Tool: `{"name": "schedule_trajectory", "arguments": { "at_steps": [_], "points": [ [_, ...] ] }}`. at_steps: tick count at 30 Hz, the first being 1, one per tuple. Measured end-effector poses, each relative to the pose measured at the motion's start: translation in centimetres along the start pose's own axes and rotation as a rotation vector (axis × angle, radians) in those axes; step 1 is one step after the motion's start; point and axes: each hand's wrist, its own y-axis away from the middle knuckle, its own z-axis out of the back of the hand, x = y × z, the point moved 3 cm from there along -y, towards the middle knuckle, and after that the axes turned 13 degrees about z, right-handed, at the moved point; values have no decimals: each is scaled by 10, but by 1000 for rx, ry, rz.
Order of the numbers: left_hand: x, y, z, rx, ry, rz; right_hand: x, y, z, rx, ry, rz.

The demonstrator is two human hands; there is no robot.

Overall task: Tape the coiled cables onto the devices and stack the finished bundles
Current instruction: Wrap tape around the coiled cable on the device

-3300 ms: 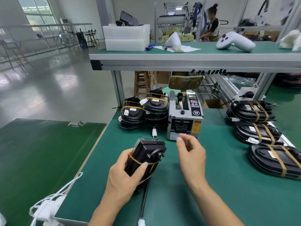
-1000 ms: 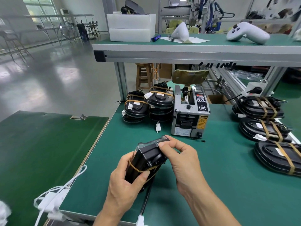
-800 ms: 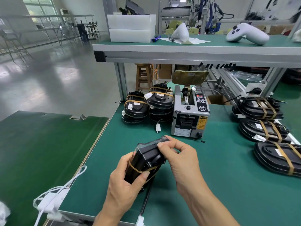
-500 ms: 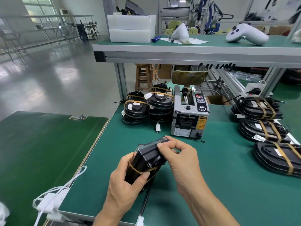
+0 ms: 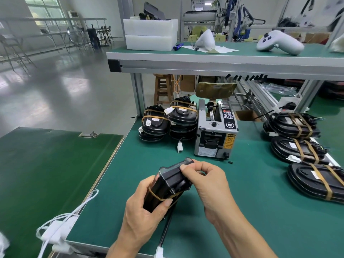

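Black plastic, hard and boxy: the device [image 5: 168, 185] is held just above the green worktop [image 5: 242, 202], near its front edge. The left hand [image 5: 143, 213] grips its lower body, thumb pressed across a tan tape band [image 5: 158, 197]. The right hand [image 5: 206, 185] has its fingers [image 5: 188, 167] curled over the top end, pinching there, likely smoothing tape down.

The device looks rigid and moderately light, safe to clamp by its flat sides; the smooth casing may slip, so the taped middle is the better hold. A thin cable [image 5: 165, 233] dangles from it past the front edge and could snag.

Finished bundles sit in two stacks [image 5: 167, 121] at the back left, touching the dispenser [image 5: 216, 131]; more bundles [image 5: 297, 146] lie in a row along the right. Between them the worktop is open. The left edge is close, and a shelf [image 5: 223, 62] overhangs the back, limiting headroom above the stacks.
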Motion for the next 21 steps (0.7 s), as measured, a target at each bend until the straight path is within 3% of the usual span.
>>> {"name": "schedule_trajectory", "arguments": {
  "at_steps": [12,21],
  "points": [
    [1,-1,-2,8,-25,-3,-12,-8,6,19,-156,-196],
    [0,-1,1,-16,7,34,-17,-9,2,-35,-175,-173]
  ]
}}
